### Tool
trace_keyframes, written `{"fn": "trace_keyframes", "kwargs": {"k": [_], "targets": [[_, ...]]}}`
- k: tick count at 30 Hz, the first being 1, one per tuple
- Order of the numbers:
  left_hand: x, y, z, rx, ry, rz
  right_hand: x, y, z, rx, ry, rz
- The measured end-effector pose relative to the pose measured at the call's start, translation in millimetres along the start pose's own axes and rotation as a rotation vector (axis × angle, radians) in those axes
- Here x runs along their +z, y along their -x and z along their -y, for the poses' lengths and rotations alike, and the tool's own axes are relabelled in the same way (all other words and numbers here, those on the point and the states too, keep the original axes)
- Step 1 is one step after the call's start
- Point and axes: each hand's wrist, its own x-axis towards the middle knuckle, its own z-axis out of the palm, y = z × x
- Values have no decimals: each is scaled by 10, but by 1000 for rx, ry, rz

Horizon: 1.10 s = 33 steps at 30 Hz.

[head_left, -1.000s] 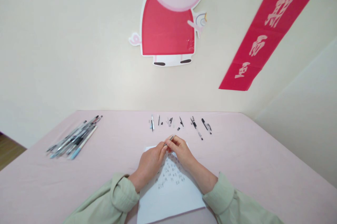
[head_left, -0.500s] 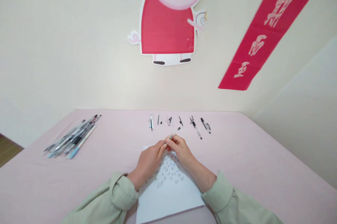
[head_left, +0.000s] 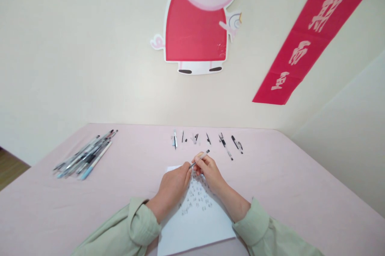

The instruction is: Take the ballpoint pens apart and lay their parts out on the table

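Note:
Above the top part of a handwritten sheet of white paper [head_left: 195, 228], my two hands meet around one slim pen [head_left: 201, 156]. It slants up to the right and has a dark far end. The thumb and fingers of my right hand [head_left: 209, 171] pinch its pale barrel. My left hand [head_left: 175, 183] is closed at the lower end, which its fingers partly hide. Past the hands lie small pen parts in a row, among them a thin black piece [head_left: 208, 139] and a black-and-clear pen [head_left: 225, 146].
A heap of pens [head_left: 86, 155] lies at the left on the pink tablecloth [head_left: 288, 192]. Further parts, including black pieces [head_left: 237, 144] and a slim clear pen part [head_left: 175, 139], lie near the back edge. Behind stands a wall with a cartoon pig cutout [head_left: 195, 27] and a red banner [head_left: 296, 51].
More of the pen now sticks out beyond my right fingers, and its dark end shows. A small black piece seen just beyond the hands no longer shows separately. The view has shifted slightly.

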Motion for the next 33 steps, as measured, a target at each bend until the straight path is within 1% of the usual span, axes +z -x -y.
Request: {"fn": "trace_keyframes", "kwargs": {"k": [4, 9, 11, 13, 16, 19, 22, 25, 29, 33], "targets": [[-2, -5, 12, 2, -11, 7, 8, 6, 15, -14, -7, 2], [-21, -5, 69, 25, 49, -13, 22, 13, 10, -30, -39, -27], [-29, -15, 96, 33, 128, -26, 20, 9, -1, -36, -69, -26], [-25, -33, 129, 17, 230, -57, 5, -3, -9, -23, -145, -43], [5, -74, 191, -42, 373, -122, -39, -33, -3, 9, -302, -122], [39, -116, 248, -43, 505, -171, -73, -54, 23, 26, -384, -172], [40, -141, 269, -25, 620, -191, -75, -55, 41, 31, -371, -155], [0, -137, 248, -19, 680, -212, -65, -50, 38, 33, -343, -147], [-60, -106, 201, 1, 679, -223, -53, -46, 24, 42, -302, -137], [-79, -94, 188, 18, 658, -230, -44, -49, 10, 39, -269, -94]]}}
